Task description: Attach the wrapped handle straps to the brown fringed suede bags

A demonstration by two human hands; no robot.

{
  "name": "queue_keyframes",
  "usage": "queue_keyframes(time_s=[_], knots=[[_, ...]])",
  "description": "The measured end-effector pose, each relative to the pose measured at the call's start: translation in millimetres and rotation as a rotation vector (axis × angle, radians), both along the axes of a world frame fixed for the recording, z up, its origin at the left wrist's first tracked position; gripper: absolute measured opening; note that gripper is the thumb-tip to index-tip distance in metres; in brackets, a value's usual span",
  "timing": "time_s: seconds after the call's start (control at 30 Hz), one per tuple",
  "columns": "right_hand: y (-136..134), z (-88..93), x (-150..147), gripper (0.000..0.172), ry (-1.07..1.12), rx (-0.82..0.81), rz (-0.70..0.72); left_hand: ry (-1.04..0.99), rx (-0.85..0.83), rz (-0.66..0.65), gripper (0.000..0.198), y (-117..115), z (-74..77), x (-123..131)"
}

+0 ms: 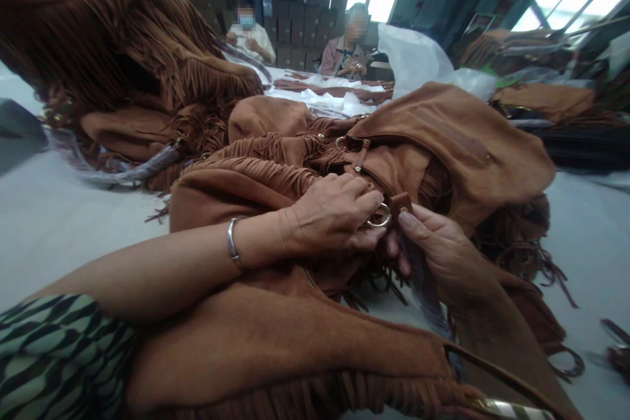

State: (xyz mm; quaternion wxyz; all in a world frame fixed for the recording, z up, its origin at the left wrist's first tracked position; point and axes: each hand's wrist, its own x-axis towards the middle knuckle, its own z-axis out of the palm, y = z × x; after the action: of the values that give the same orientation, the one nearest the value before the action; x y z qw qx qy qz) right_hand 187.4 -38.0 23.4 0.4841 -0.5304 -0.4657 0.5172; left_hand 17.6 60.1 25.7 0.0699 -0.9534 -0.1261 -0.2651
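My left hand, with a silver bangle on its wrist, is closed around a metal ring at the middle of the view. My right hand pinches a brown leather strap just right of that ring, thumb on top. Clear plastic wrap hangs from the strap below my right fingers. Under and around both hands lies a brown suede fringed bag. Another suede bag with fringe along its lower edge lies nearest me, below my forearms.
Fringed suede bags are heaped high at the left. A suede flap rises right of my hands. Two people sit across the white table, near white plastic sheeting. A small strap piece lies at the right edge.
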Motion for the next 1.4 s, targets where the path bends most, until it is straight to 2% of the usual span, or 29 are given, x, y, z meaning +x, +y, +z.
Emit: queue_keyframes(time_s=[0.17,0.23,0.37,0.47,0.63,0.87,0.97,1.07,1.2,1.3,1.4], knots=[[0,3.3,0,0.031,-0.003,-0.020,0.008,-0.019,-0.053,-0.055,0.031,4,-2.4,1],[-2,5.8,4,0.033,-0.032,-0.063,0.073,-0.024,-0.060,-0.061,0.031,7,-3.9,1],[-7,8.4,10,0.037,-0.181,-0.165,0.308,0.014,-0.077,-0.099,0.022,12,-5.6,0],[-7,6.5,9,0.037,-0.313,-0.183,0.370,0.022,-0.099,-0.157,0.019,15,-7.7,-2],[-6,4.9,4,0.036,-0.459,-0.106,0.348,0.062,-0.081,-0.174,0.019,17,-11.4,-4],[-8,10.9,-4,0.036,-0.736,0.082,0.281,0.186,-0.152,-0.120,0.025,14,-3.3,-4],[-9,10.0,-4,0.037,-0.723,0.078,0.248,0.227,-0.130,-0.097,0.029,13,-4.8,-4],[-8,4.8,-2,0.038,-0.633,0.027,0.279,0.182,-0.139,-0.088,0.032,13,-8.3,-3],[-3,-2.9,-2,0.034,-0.553,0.042,0.330,0.107,-0.253,-0.188,0.029,16,-8.5,-5],[-1,-4.0,-7,0.034,-0.578,0.059,0.301,0.070,-0.374,-0.302,0.029,19,-5.7,-9],[-1,-2.5,-11,0.034,-0.622,0.056,0.255,0.078,-0.454,-0.349,0.030,21,-4.0,-12]])
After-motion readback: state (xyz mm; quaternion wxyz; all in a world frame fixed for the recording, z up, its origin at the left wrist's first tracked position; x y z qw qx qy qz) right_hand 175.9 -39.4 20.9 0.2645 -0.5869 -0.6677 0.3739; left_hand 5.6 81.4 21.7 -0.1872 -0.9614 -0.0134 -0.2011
